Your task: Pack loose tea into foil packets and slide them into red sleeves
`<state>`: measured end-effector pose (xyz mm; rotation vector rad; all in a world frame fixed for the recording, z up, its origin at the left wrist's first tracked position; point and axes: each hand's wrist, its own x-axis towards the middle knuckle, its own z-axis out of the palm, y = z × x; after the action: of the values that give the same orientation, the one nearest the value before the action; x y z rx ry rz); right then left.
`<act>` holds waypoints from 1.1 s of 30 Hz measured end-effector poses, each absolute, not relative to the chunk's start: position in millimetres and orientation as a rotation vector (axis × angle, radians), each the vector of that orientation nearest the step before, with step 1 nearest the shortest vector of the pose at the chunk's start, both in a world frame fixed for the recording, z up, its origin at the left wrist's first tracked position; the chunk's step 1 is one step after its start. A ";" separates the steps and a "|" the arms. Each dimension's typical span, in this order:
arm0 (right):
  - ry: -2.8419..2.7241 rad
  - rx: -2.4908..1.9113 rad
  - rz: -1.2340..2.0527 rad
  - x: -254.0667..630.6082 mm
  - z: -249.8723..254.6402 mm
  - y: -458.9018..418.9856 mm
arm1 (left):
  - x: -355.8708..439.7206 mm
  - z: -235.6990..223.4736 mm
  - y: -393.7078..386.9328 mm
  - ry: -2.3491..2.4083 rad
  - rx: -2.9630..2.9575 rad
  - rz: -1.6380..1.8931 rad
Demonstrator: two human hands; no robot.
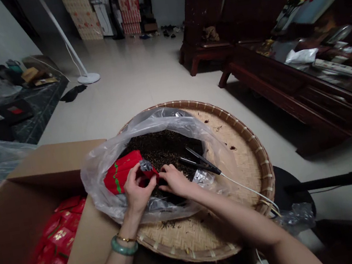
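My left hand grips a small red packet whose silvery inner lining sticks up at the top. The fingers of my right hand pinch the packet's right edge. Both hands are over an open clear plastic bag of dark dried leaves, which look like tea. A bundle of red packets with a green stripe lies in the bag beside my left hand. To the right of my right hand, a black flat-iron-like clamp with a white cord lies with its jaws apart.
Under the bag is a round woven bamboo tray with scattered leaf bits. At the left stands an open cardboard box holding many red packets. A dark wooden table is at the right; a white fan stand stands behind.
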<state>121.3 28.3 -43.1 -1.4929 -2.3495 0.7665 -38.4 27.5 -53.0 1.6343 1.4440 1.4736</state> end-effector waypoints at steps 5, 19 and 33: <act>-1.566 -1.421 1.339 130.7 -45.7 38.3 | -38.9 -42.8 22.7 1.418 1.781 1.460; -0.421 -1.143 1.937 165.0 -43.4 29.5 | -40.1 -36.0 18.1 1.235 2.303 1.110; -0.053 -0.939 2.104 166.6 -9.5 20.5 | -25.4 -18.3 22.0 1.490 1.907 1.044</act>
<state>166.6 20.5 -9.5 -0.9386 -0.0533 2.1045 -25.4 22.0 -18.3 1.9075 1.4904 1.0438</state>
